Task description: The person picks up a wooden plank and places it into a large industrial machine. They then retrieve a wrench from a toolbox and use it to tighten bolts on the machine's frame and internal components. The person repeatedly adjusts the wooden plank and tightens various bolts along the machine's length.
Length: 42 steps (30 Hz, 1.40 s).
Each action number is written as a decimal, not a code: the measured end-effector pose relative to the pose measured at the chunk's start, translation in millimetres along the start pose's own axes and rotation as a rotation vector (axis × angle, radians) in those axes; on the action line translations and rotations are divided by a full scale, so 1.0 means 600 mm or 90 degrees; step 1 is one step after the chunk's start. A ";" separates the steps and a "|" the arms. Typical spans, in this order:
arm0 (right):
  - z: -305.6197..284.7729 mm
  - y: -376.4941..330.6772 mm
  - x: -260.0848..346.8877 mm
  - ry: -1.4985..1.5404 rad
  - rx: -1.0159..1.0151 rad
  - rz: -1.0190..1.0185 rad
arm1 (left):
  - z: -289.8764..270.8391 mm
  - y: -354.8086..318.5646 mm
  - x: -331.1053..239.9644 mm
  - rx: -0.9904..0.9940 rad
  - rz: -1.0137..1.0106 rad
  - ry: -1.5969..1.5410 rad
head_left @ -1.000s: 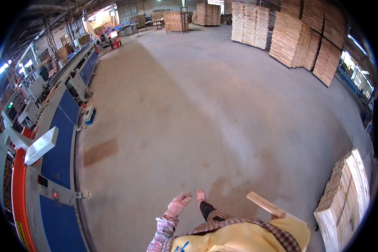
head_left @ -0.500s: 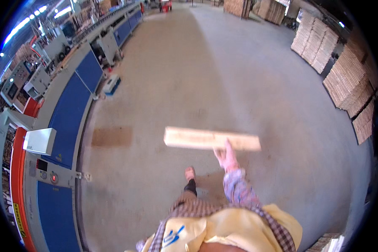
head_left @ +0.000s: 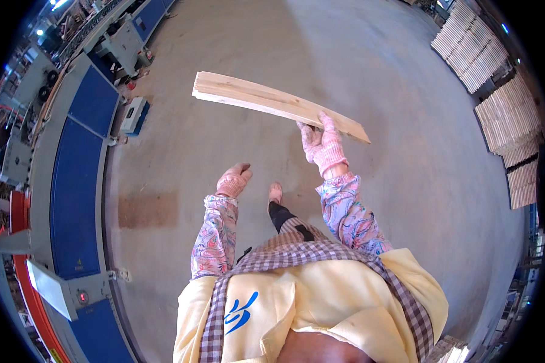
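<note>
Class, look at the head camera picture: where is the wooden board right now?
The wooden board is held up in the gloved right hand, above the concrete floor, right of the blue machine line.

Woodworking factory; blue machine line; stacked boards

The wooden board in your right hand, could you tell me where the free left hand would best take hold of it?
Probably near the far left end of the wooden board, coming from below with fingers wrapping its long edge. The right hand holds it close to the right end, so the long left part sticks out unsupported. The left hand hangs empty beneath it.
</note>
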State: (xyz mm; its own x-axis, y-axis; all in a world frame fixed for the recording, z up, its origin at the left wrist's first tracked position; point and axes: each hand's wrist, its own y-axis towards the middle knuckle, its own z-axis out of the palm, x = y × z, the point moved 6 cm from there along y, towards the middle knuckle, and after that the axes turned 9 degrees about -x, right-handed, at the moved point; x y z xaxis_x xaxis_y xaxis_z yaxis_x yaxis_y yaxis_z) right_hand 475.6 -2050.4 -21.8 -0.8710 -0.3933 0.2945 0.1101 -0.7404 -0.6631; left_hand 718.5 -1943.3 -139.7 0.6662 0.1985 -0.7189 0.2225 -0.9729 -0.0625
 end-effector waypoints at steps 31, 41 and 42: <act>1.059 1.109 0.029 -0.190 0.080 -0.205 | -0.321 1.522 0.244 -0.118 0.221 0.145; 1.423 1.426 -0.055 -0.351 0.248 -0.017 | -0.304 1.518 0.374 0.224 -0.269 0.259; 1.466 1.461 -0.081 -0.388 0.271 -0.007 | -0.375 1.527 0.254 0.281 -0.414 0.256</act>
State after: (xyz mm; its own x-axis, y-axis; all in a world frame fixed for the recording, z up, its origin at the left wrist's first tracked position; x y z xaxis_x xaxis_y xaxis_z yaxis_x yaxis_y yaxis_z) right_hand 1035.7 -3159.6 -12.2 -0.4664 -0.5261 0.7111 0.3875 -0.8442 -0.3704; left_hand 1184.1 -2777.8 -150.7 0.7220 0.6741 -0.1558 0.4040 -0.5936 -0.6960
